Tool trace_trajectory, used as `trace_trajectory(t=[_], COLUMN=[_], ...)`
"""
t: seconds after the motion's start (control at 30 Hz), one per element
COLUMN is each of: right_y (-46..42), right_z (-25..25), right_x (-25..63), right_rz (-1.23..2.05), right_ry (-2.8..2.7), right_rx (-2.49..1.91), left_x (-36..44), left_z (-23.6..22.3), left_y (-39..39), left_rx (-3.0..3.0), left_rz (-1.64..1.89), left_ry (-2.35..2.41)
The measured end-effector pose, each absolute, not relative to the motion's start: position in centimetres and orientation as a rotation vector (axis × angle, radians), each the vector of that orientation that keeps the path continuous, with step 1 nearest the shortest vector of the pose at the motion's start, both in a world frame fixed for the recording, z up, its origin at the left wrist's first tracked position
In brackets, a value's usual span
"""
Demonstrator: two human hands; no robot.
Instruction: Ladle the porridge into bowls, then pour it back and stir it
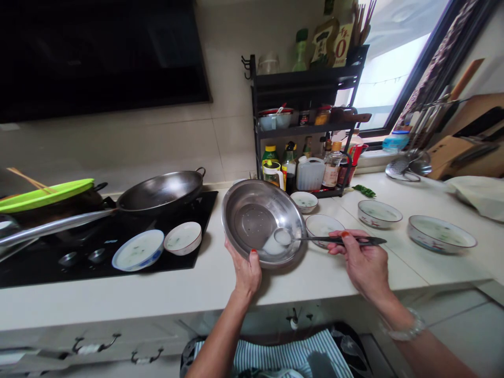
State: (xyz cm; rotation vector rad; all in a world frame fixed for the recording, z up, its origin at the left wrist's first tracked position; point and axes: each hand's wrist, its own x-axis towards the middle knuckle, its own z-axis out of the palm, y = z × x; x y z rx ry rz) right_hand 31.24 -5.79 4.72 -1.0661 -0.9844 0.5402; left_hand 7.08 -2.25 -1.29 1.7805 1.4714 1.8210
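My left hand (247, 270) grips the near rim of a large steel bowl (252, 207) and tilts it toward me on the white counter. A little white liquid pools at its low side. My right hand (364, 260) is closed on the dark handle of a ladle (334, 240), whose scoop dips into that liquid. A small white bowl (323, 226) sits right behind the ladle handle.
A wok (161, 191) and a green-lidded pan (45, 195) stand on the black hob (118, 252), with two filled bowls (137, 250) in front. More bowls (441, 233) lie to the right. A black rack (307, 126) of bottles stands at the back.
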Motion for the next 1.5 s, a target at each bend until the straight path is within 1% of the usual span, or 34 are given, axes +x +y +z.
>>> trace_trajectory(t=[0.5,1.5], right_y=[-5.80,-5.72], right_z=[4.97,5.09], right_x=[31.16,31.33], right_rz=[0.534,0.563], right_ry=[-0.969,-0.957], right_rx=[-1.065,-1.042], left_x=[6.81,7.02], left_z=[-2.06,-1.29], left_y=[-1.93,-2.22], left_rx=[1.793,1.784], left_rz=[1.800,1.826], left_ry=[1.484,1.471])
